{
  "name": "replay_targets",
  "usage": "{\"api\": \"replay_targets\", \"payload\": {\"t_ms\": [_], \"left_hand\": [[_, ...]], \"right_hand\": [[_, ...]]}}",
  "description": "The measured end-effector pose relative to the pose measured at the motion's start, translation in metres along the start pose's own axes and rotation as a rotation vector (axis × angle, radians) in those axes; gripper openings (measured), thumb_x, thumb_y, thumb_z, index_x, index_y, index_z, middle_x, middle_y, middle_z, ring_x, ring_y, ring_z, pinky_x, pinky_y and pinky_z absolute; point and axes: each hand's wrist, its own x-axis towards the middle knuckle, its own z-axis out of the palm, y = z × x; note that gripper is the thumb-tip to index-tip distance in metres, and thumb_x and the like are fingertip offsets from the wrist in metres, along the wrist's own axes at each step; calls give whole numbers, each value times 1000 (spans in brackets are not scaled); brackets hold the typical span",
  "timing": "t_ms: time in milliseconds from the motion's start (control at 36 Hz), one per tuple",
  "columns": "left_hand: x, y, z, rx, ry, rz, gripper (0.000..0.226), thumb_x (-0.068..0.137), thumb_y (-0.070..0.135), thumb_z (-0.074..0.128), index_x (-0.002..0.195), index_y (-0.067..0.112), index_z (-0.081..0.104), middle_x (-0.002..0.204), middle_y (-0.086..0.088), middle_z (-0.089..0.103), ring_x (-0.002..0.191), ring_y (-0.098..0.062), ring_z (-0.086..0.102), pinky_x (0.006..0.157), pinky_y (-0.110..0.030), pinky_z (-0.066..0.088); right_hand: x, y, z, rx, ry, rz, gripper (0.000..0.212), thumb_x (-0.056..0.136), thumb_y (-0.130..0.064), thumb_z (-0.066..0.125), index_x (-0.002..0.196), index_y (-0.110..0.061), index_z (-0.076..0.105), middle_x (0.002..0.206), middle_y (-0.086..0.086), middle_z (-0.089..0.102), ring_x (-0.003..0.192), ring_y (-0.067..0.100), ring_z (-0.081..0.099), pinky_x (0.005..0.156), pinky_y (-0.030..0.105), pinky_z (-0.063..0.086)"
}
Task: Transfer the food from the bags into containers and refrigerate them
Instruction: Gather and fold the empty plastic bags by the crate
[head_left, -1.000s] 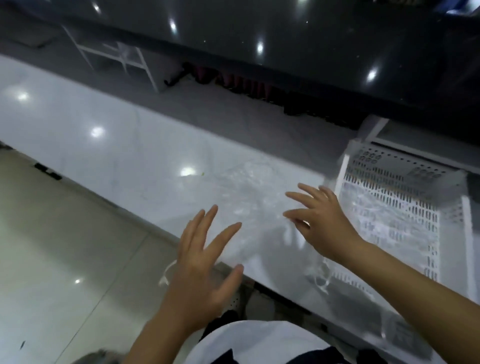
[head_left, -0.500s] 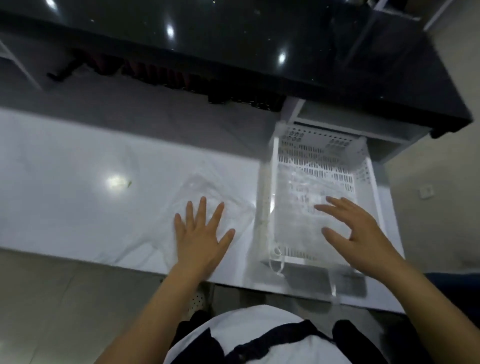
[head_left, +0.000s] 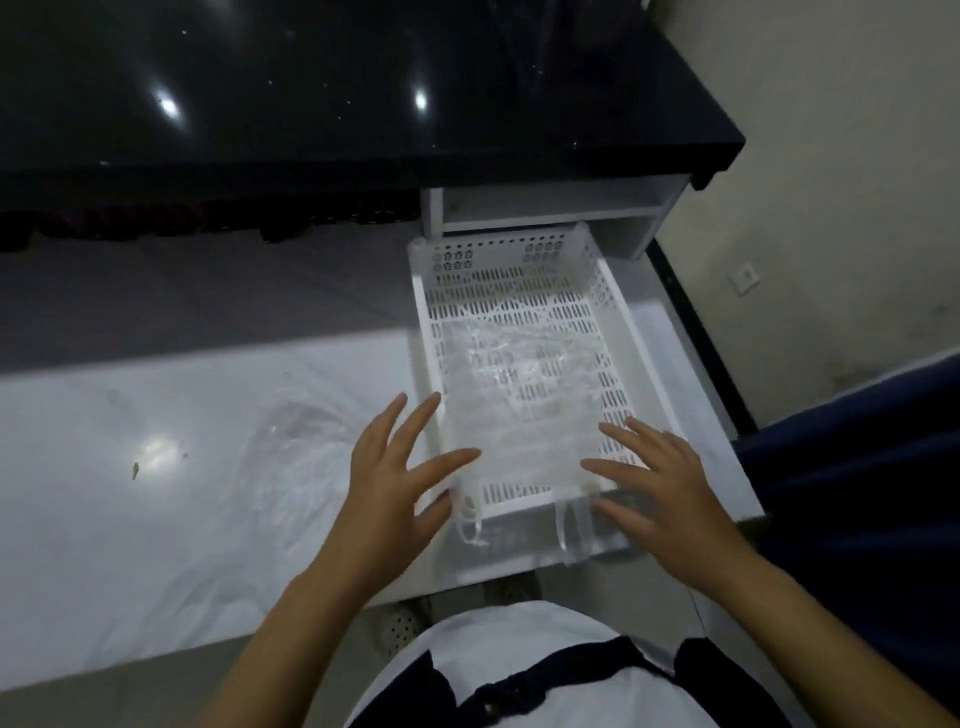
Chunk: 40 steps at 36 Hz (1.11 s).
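Setting: a white surface (head_left: 130, 545) seen from above, with a dark glossy counter (head_left: 311, 104) behind it and a beige wall to the right.
Basket: a white perforated plastic basket (head_left: 498, 254) sits on the right part of the surface, its long side running away from the person.
Bags in basket: flattened clear plastic bags (head_left: 514, 395) lie on the basket floor, towards its near end. Their handles (head_left: 470, 525) hang over the near rim onto the surface.
Loose bag: another clear plastic bag (head_left: 301, 452) lies crumpled on the surface, just left of the basket.
Left hand: the left hand (head_left: 395, 488) is at the basket's near left corner, palm down. Its fingers (head_left: 415, 423) are spread and straight, grasping nothing.
Right hand: the right hand (head_left: 660, 493) is at the near right corner, palm down. Its fingers (head_left: 618, 467) are also spread and released, pointing in over the bags.
Contact: whether either hand touches the basket or the bags cannot be told.
Scrap: a small green scrap (head_left: 135, 470) lies on the surface, well left of the loose bag.
Person: a white top with a dark strap shows at the bottom edge.
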Motion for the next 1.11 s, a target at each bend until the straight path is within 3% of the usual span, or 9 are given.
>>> {"api": "replay_targets", "payload": {"t_ms": [139, 222, 361, 472, 583, 778, 861, 1000, 1111], "left_hand": [[22, 12, -18, -43, -62, 19, 14, 84, 27, 76, 97, 31, 80, 147, 3, 53, 145, -28, 35, 112, -49, 29], [31, 17, -28, -104, -37, -50, 14, 86, 18, 76, 95, 27, 80, 139, 5, 59, 136, -22, 45, 110, -45, 37], [42, 19, -62, -371, 146, -217, 16, 88, 19, 72, 96, 33, 77, 127, 21, 63, 118, 0, 58, 93, -13, 49], [41, 14, -94, -652, 332, -311, 13, 92, 10, 68, 90, 19, 76, 120, 2, 70, 117, -18, 65, 84, -44, 61], [21, 4, -127, -924, 454, -388, 25, 88, 9, 58, 78, 23, 75, 121, -2, 71, 120, -22, 64, 87, -44, 59], [-38, -24, -150, -1215, 526, -519, 20, 82, 4, 43, 75, 12, 60, 121, -19, 69, 122, -39, 62, 93, -52, 54], [-63, -35, -149, -1229, 635, -575, 17, 82, 6, 46, 73, 11, 60, 122, -20, 68, 120, -39, 63, 93, -51, 55], [-111, -50, -129, -1112, 852, -712, 16, 82, 7, 54, 71, 15, 64, 125, -15, 69, 113, -27, 68, 77, -41, 59], [-148, -60, -88, -1141, 964, -853, 21, 85, 1, 60, 78, 17, 71, 126, -11, 68, 93, -15, 72, 75, -38, 60]], "right_hand": [[6, -8, 7, -30, 64, -138, 17, 81, -23, 71, 94, -19, 80, 128, 10, 66, 126, 37, 54, 100, 63, 41], [11, -15, 8, 50, 122, -127, 10, 83, -14, 73, 89, -14, 80, 122, 8, 69, 124, 31, 53, 98, 65, 44], [26, -46, -7, 293, 223, -61, 16, 82, 1, 76, 90, -13, 78, 120, 0, 69, 124, 24, 57, 105, 55, 44], [41, -83, -20, 407, 159, -138, 14, 84, -4, 76, 88, -17, 76, 118, -11, 68, 121, 7, 58, 106, 38, 44], [61, -114, -23, 470, 34, -270, 14, 88, -25, 69, 102, -24, 74, 127, -15, 63, 125, -1, 53, 108, 23, 39], [135, -129, 4, 158, -205, -324, 57, 96, -52, 52, 150, -41, 36, 164, -11, 22, 152, 14, 16, 122, 44, 15], [147, -138, 37, -14, -302, -383, 61, 99, -56, 42, 155, -42, 22, 168, -9, 8, 154, 16, 0, 124, 48, 5], [124, -156, 94, -156, -375, -347, 61, 101, -57, 27, 158, -40, 9, 169, -4, -2, 154, 23, -9, 123, 48, -3], [109, -160, 122, -199, -373, -347, 59, 102, -55, 19, 156, -43, -1, 168, -6, -11, 153, 21, -15, 121, 50, -8]]}}
